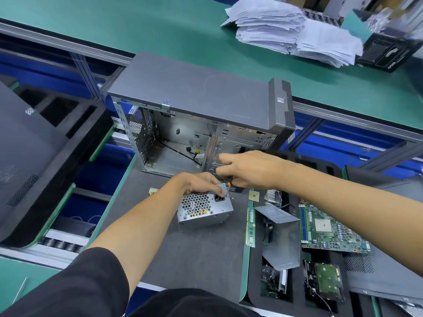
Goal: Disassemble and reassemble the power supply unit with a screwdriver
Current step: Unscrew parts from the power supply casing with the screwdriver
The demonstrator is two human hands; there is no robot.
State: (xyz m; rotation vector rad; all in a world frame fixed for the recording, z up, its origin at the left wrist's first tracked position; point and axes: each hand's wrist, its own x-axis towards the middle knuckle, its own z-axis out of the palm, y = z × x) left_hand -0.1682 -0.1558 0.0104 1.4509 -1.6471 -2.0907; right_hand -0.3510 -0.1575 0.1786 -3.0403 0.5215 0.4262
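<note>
Working a screw at the top corner of the power supply (204,208), sitting on the grey mat (183,252) in front of the open case (196,124). Left hand (201,183) is gripping its top edge, fingers curled; right hand (249,170) is wrapping round the screwdriver (227,188), tip at the corner. Looks like the disassembly step; next is needing a steady turn w/ the tip staying seated.

Electronics assembly/repair line, factory floor type. Green ESD-style mat on the counter (187,30), aluminium-profile framing (87,65) with blue panels under it, roller conveyor track (61,244) at lower left. Open PC tower chassis (194,115) sits stripped on a grey pallet mat (194,252). Black foam tray (295,291) beside it holds pulled parts: motherboard (329,229), RAM stick (251,227), hard drive (325,280). Stacks of paperwork (290,30) on the far counter.
</note>
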